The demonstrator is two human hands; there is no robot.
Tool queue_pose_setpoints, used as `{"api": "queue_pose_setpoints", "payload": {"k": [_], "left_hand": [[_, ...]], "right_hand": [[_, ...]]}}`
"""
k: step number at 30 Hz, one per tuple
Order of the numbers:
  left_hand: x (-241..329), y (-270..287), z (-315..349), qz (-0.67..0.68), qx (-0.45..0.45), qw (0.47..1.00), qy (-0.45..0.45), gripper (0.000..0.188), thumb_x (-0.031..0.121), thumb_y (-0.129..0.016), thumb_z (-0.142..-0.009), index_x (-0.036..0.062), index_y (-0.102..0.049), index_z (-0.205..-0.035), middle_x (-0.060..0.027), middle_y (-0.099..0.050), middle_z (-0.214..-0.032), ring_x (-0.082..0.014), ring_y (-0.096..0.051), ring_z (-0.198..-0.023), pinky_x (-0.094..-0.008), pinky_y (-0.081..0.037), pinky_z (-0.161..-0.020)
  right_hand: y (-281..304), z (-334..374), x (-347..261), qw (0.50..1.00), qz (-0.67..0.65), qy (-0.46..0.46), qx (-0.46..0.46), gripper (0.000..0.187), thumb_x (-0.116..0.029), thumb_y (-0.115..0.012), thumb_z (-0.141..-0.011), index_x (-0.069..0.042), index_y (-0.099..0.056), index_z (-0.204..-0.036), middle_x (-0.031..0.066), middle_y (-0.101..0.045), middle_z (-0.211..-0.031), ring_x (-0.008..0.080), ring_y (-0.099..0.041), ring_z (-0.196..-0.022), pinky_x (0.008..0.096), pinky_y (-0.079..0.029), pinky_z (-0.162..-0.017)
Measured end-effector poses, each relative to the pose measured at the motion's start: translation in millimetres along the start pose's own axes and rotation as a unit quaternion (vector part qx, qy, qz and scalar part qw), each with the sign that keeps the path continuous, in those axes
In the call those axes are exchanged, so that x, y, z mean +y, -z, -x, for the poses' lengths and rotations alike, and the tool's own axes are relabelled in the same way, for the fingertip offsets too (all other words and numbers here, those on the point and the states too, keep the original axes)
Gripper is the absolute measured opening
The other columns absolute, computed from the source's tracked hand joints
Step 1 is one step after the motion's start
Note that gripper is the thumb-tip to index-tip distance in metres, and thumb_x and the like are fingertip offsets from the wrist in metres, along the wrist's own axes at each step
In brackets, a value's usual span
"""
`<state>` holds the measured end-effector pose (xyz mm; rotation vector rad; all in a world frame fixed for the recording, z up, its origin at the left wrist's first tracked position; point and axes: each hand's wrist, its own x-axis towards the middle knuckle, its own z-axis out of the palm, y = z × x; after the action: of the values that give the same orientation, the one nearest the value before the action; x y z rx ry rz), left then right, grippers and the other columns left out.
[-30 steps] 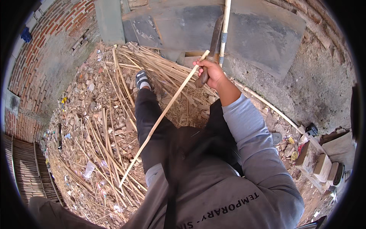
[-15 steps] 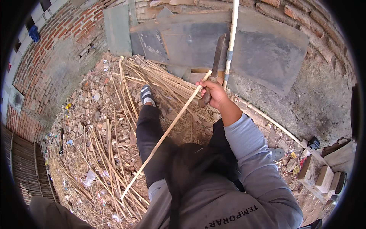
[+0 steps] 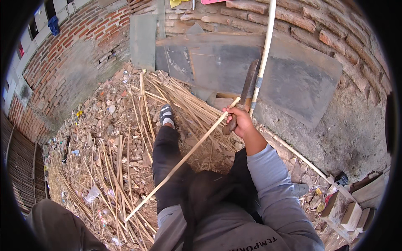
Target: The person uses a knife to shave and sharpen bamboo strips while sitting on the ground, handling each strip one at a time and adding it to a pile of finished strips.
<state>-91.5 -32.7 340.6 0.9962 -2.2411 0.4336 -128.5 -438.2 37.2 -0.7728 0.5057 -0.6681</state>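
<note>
My right hand (image 3: 242,121) is closed, holding a machete (image 3: 249,81) by its brown wooden handle with the dark blade pointing up and away. Pinched in the same hand is a long pale bamboo strip (image 3: 182,162). The strip slants down to the left across my dark trousers, its lower end over other strips on the ground. My left hand is out of the picture; at the lower left a brown sleeve or cloth shape (image 3: 60,226) shows, with no fingers visible.
Bundles of bamboo strips (image 3: 188,98) lie ahead, more (image 3: 119,184) to the left on rubble. Dark flat sheets (image 3: 226,56) and a white pipe (image 3: 268,42) lean on the brick wall. Wooden blocks (image 3: 351,216) stand at the right. My sandalled foot (image 3: 166,115) stands among strips.
The whole view has tilted up, so the wall shows more and things sit lower. My right hand keeps its hold on the machete and bamboo strip.
</note>
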Motion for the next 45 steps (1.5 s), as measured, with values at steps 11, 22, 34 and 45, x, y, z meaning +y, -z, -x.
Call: {"api": "queue_pose_setpoints", "payload": {"k": [11,22,34,45], "left_hand": [[4.4,-23.2,40.7,0.048,0.086,0.980,0.175,0.029,0.030,-0.064,-0.088,0.0035,-0.062,-0.077,-0.0099,-0.062,-0.073,-0.0249,-0.062,-0.064,-0.0332,-0.048,-0.058],[-16.7,-236.5,264.3,-0.117,-0.105,0.882,0.445,0.034,0.015,-0.069,-0.065,0.0087,-0.066,-0.098,-0.0133,-0.057,-0.120,-0.0359,-0.054,-0.112,-0.0472,-0.046,-0.091],[-12.2,-238.3,257.5,-0.074,-0.110,0.898,0.420,0.021,0.008,-0.068,-0.061,0.0043,-0.064,-0.082,-0.0092,-0.060,-0.081,-0.0315,-0.060,-0.079,-0.0425,-0.050,-0.068],[13.2,-214.1,207.2,-0.086,-0.110,0.867,0.479,0.017,0.008,-0.068,-0.070,0.0058,-0.064,-0.087,-0.0142,-0.062,-0.083,-0.0349,-0.062,-0.074,-0.0410,-0.052,-0.065]], "right_hand": [[-11.2,1.5,-5.5,1.000,0.011,0.028,0.009,0.013,-0.004,-0.062,-0.084,-0.003,-0.058,-0.096,0.0090,-0.068,-0.090,0.0097,-0.052,-0.059,0.0254,-0.046,-0.054],[-7.5,5.1,-6.9,0.993,0.077,0.084,0.027,0.015,-0.005,-0.066,-0.081,0.003,-0.061,-0.093,0.0110,-0.067,-0.088,0.0116,-0.054,-0.059,0.0278,-0.044,-0.052],[-14.9,9.4,-0.7,0.992,0.105,0.066,-0.018,0.020,-0.008,-0.071,-0.079,-0.002,-0.059,-0.095,0.0046,-0.061,-0.080,0.0118,-0.053,-0.057,0.0276,-0.043,-0.050],[-8.0,22.6,-5.5,0.996,0.039,0.059,-0.060,0.017,-0.006,-0.069,-0.080,-0.002,-0.059,-0.093,0.0046,-0.061,-0.080,0.0123,-0.053,-0.056,0.0281,-0.044,-0.051]]}}
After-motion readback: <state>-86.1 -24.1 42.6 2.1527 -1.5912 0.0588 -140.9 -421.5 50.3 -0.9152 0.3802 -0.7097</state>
